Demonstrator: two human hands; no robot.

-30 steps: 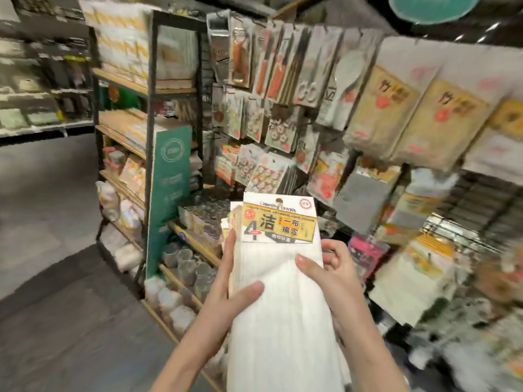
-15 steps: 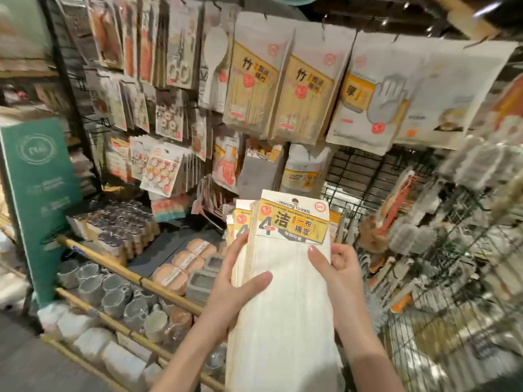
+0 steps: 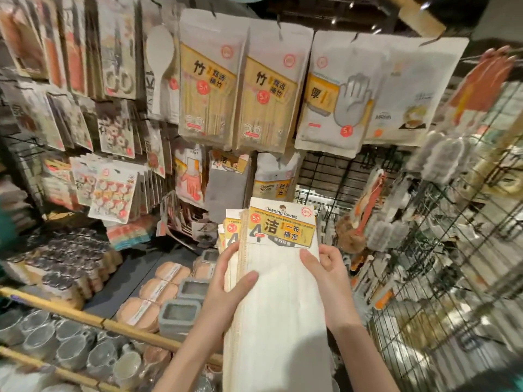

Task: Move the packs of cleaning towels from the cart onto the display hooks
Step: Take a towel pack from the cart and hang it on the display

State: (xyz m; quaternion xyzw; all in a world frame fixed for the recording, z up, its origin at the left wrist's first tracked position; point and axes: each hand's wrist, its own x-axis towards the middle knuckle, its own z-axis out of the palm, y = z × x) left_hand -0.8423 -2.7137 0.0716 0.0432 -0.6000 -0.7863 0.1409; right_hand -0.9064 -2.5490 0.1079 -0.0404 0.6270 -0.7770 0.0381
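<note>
Held upright in the near centre of the head view, a stack of cleaning towel packs sits between both hands, its yellow header cards uppermost and fanned slightly to the left.

Left hand: grips the left edge of the stack, thumb laid across the white front of the foremost pack, fingers behind.

Right hand: grips the right edge, thumb on the front just below the header card, fingers curled round the back.

Front pack: white ribbed cloth, card printed "Cleaning Towels" with a large "4" and a round "5.9" sticker (two more cards peek out behind it on the left).

Display, far centre: two bamboo-stick packs hanging side by side in the top row; a glove pack just right of them; a cleaning sponge pack and a grey cloth pack in the row beneath, directly above the held stack.

Display, right: black wire grid panel carrying brushes, blurred.

Shelf, near left: grey mugs behind a bamboo rail; tan sponges and grey rectangular containers beyond the rail.
</note>
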